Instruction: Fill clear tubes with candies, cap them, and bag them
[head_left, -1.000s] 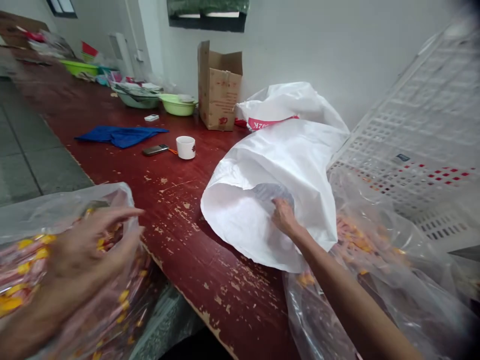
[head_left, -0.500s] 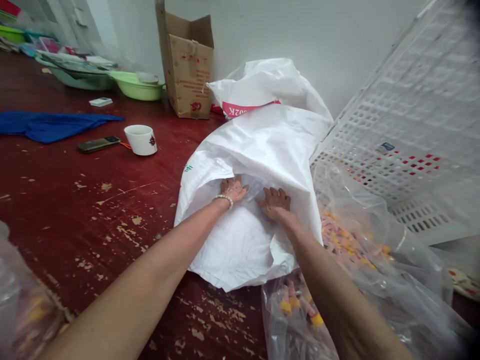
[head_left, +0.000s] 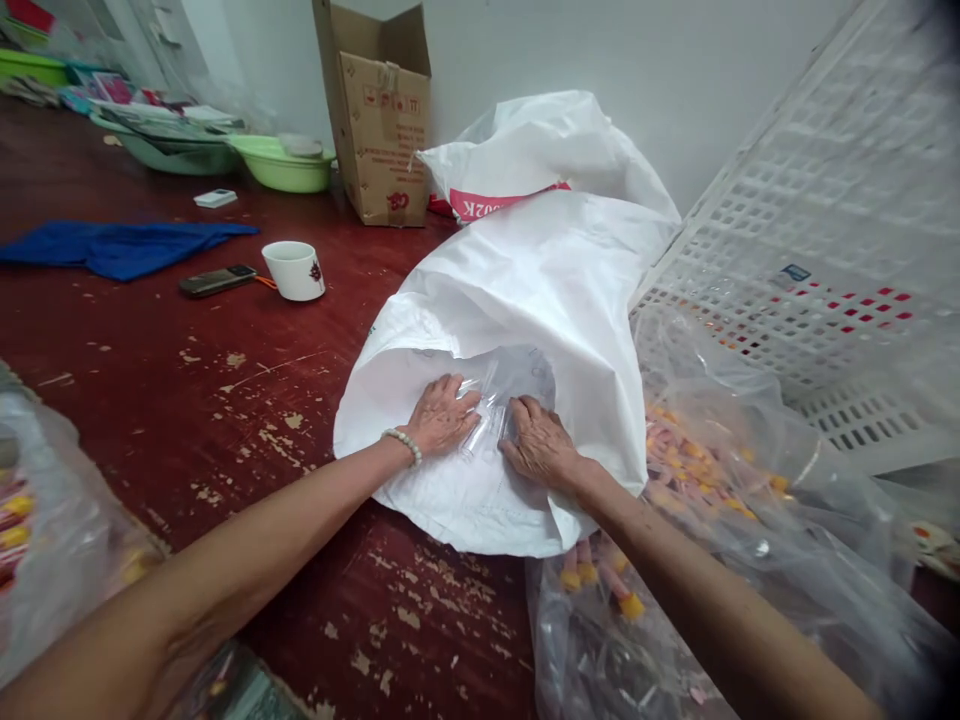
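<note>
Both hands at mouth of white woven sack (head_left: 540, 290), lying on red table (head_left: 150, 400), long axis running away toward wall. Left hand (head_left: 441, 415) and right hand (head_left: 541, 447) side by side, equally near, fingers curled, pinching clear plastic liner (head_left: 501, 385) between them. Liner sits just ahead of fingertips, inside sack opening. Clear bag of pink-and-yellow pieces (head_left: 697, 480) right of sack.

Beyond the fingers (head_left: 457, 400), the white sack's (head_left: 540, 290) mouth swallows the clear plastic liner (head_left: 517, 375), so its depth stays unseen. Right of them, a clear bag (head_left: 712, 520) blurs its pink-and-yellow contents, and the frame edge cuts it off.
</note>
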